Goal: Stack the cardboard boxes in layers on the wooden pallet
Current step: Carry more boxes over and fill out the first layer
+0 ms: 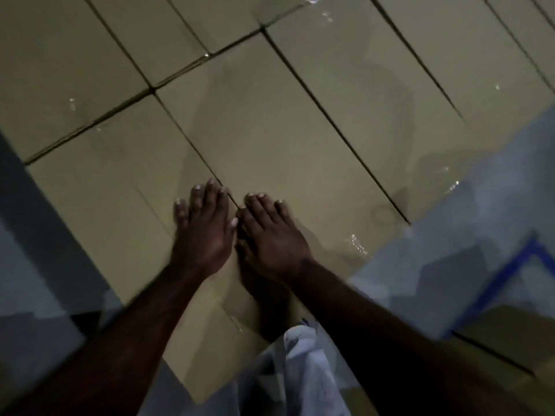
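Several brown cardboard boxes lie packed side by side in a flat layer that fills most of the head view. My left hand (204, 229) rests flat, fingers straight, on the top of the near left box (114, 205). My right hand (270, 232) lies flat on the neighbouring box (285, 151), just right of the seam between the two. The two hands sit close together, almost touching at the thumbs. The wooden pallet is hidden under the boxes.
Grey floor (42, 280) shows at the left and right of the stack. A blue tape line (507, 277) marks the floor at the right, with another cardboard box (510, 340) beside it. A white garment (300, 370) hangs at the bottom centre.
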### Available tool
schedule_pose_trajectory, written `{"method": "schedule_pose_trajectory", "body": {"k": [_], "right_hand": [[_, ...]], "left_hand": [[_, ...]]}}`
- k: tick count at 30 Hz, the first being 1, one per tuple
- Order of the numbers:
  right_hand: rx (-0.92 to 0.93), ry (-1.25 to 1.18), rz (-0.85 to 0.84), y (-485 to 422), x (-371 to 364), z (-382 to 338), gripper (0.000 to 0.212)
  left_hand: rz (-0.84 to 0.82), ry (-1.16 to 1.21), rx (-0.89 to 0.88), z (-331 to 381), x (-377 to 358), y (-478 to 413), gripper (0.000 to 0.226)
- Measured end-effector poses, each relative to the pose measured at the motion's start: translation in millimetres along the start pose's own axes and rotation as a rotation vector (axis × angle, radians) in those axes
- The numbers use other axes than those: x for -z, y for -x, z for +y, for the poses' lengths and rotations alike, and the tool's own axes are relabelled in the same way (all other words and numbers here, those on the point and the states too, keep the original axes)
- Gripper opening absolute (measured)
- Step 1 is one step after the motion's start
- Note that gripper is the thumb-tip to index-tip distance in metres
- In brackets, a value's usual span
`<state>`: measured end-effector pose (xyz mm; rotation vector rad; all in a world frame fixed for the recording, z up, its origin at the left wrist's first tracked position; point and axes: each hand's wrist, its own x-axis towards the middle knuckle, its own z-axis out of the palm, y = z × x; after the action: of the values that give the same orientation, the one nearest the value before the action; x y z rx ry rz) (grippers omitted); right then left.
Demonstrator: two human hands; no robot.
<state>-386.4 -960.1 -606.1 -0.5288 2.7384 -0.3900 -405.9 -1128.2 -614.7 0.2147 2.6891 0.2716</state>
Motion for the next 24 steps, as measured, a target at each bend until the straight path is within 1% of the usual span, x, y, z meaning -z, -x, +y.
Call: {"method": "schedule_pose_trajectory", "body": {"k": [2, 5, 7, 9, 10, 11, 12, 13, 14, 15, 16, 17, 19, 20, 22, 23, 24], "right_hand": [[-0.111, -0.090, 0.104, 12.0, 3.2, -3.0, 0.062], [-0.490, -0.151, 0.382, 47.3, 5.0, 8.6, 0.056], [-0.722, -0.193, 0.555, 72.1, 2.1, 14.0, 0.054], [-0.948, -0.256, 0.679, 93.4, -6.1, 17.6, 0.055], [-1.085, -0.337, 0.733, 102.8, -12.3, 18.8, 0.057], [-1.228, -0.490, 0.776, 109.6, -19.0, 17.9, 0.059], [-1.369, -0.707, 0.807, 113.2, -19.2, 14.3, 0.061], [-1.519, -0.954, 0.812, 115.7, -25.1, 11.7, 0.062], [-1.634, -1.171, 0.761, 115.5, -34.8, 8.4, 0.061], [-1.669, -1.340, 0.695, 115.5, -43.4, 3.1, 0.056], [-1.634, -1.479, 0.669, 112.9, -52.0, -4.1, 0.048], [-1.589, -1.567, 0.674, 108.6, -60.4, -11.0, 0.040], [-1.568, -1.700, 0.771, 104.5, -66.7, -17.6, 0.040], [-1.568, -1.742, 0.819, 103.6, -69.9, -17.6, 0.044], [-1.549, -1.772, 0.803, 102.5, -67.5, -18.9, 0.052], [-1.535, -1.815, 0.787, 101.5, -65.9, -20.6, 0.060], [-1.514, -1.845, 0.793, 99.3, -65.2, -22.4, 0.073]], "left_hand": [[0.003, -0.026, -0.009, -3.7, 3.1, 3.7, 0.068], [-0.006, -0.073, -0.090, 14.2, 9.9, -0.1, 0.071], [-0.033, -0.118, -0.194, 34.7, 10.0, -4.5, 0.073], [-0.071, -0.147, -0.344, 64.8, 5.5, -7.5, 0.075], [-0.095, -0.164, -0.425, 80.6, 0.6, -7.7, 0.076], [-0.116, -0.188, -0.494, 94.0, -4.6, -7.6, 0.077], [-0.127, -0.217, -0.533, 103.1, -8.8, -7.5, 0.077], [-0.132, -0.250, -0.560, 111.3, -14.7, -7.8, 0.077], [-0.126, -0.273, -0.566, 117.2, -19.7, -8.0, 0.076], [-0.113, -0.283, -0.566, 121.2, -24.7, -8.1, 0.075], [-0.094, -0.288, -0.564, 122.5, -27.7, -8.0, 0.074], [-0.073, -0.290, -0.560, 120.9, -28.9, -8.0, 0.074], [-0.046, -0.311, -0.572, 120.2, -32.5, -6.7, 0.073], [-0.030, -0.319, -0.577, 120.5, -33.5, -5.9, 0.072], [-0.004, -0.327, -0.567, 121.9, -35.3, -4.9, 0.072], [0.002, -0.329, -0.557, 124.0, -35.7, -4.7, 0.072], [0.001, -0.326, -0.547, 127.9, -36.3, -3.6, 0.073]]}}
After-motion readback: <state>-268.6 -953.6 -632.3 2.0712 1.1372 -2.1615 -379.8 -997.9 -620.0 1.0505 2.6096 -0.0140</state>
